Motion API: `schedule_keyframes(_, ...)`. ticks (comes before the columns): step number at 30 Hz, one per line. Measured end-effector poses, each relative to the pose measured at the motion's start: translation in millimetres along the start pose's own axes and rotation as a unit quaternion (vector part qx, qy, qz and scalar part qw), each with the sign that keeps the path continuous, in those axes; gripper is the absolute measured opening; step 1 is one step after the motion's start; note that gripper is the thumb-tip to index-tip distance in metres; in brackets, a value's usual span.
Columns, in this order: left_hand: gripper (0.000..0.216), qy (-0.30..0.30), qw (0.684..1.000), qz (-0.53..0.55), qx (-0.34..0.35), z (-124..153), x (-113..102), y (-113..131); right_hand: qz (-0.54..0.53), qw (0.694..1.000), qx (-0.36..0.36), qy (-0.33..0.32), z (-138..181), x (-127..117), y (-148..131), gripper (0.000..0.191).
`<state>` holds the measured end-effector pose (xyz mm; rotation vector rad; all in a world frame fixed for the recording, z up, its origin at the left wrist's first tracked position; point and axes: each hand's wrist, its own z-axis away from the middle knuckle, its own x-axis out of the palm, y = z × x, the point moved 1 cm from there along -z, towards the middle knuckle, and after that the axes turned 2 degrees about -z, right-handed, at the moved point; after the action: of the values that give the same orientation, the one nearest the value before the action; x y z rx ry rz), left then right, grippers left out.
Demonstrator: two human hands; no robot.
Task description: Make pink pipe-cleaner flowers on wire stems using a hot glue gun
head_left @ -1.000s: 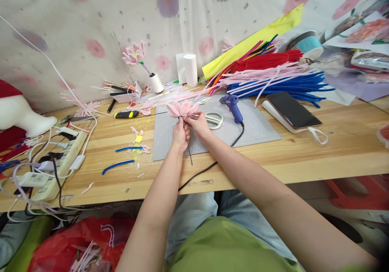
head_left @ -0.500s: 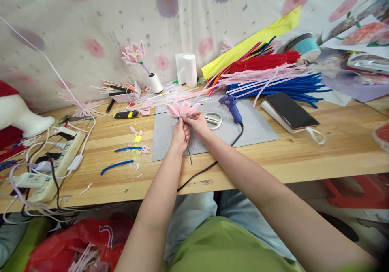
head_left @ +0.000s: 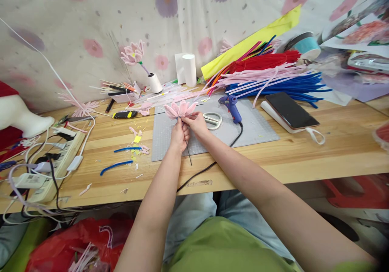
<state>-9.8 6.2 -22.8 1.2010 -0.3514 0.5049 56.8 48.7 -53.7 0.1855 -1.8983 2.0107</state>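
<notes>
Over the grey cutting mat [head_left: 255, 132], my left hand [head_left: 179, 135] is closed around the stem of a pink pipe-cleaner flower [head_left: 180, 109]. The thin dark stem sticks out below the fist, and the petals spread open above it. A small bit of dark blue shows at the flower's base. My right hand [head_left: 196, 123] is pinched closed right beside that base, touching the left fingers; what lies between its fingertips is hidden. Just behind the right hand, scissors [head_left: 214, 120] with pale handles lie on the mat, partly covered.
A blue glue gun [head_left: 231, 108] rests on the mat, its black cord running to the front edge. Pipe-cleaner bundles [head_left: 273, 83] and a phone [head_left: 291, 110] lie right. A finished flower [head_left: 133, 53] stands behind. Left are a yellow-black cutter [head_left: 125, 114], blue pieces [head_left: 117, 167] and a power strip [head_left: 57, 171].
The flower and both hands have shifted very slightly left, and the petals have turned a little. The grip of both hands looks the same.
</notes>
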Motion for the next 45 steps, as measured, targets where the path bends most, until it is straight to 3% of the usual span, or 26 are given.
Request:
schedule_keyframes(6,0.038,-0.053,0.995,0.012,-0.078,1,-4,6,-0.052,0.998,0.028,-0.005,4,-3,-9,0.055)
schedule_keyframes(9,0.047,-0.090,0.987,-0.033,-0.127,2,-5,7,-0.070,0.996,0.051,-0.003,6,-10,-18,0.053)
schedule_keyframes(11,0.051,-0.085,0.984,-0.077,-0.134,2,-7,8,-0.079,0.995,0.063,-0.004,6,-17,-24,0.052)
schedule_keyframes(13,0.043,-0.047,0.987,-0.121,-0.100,0,-10,8,-0.101,0.992,0.074,-0.015,5,-22,-30,0.052)
schedule_keyframes(17,0.021,0.042,0.987,-0.152,0.037,-4,-13,7,-0.133,0.987,0.081,-0.030,2,-27,-34,0.055)
schedule_keyframes(23,0.017,0.088,0.977,-0.152,0.123,-6,-6,-1,-0.099,0.992,0.074,-0.022,7,-21,-29,0.056)
schedule_keyframes(37,0.017,0.104,0.983,-0.123,0.083,-4,-5,1,-0.020,0.998,0.012,-0.058,12,-15,-23,0.058)
schedule_keyframes(45,0.015,0.041,0.995,-0.033,0.079,-5,2,-3,-0.023,0.998,0.020,-0.052,17,-10,-28,0.054)
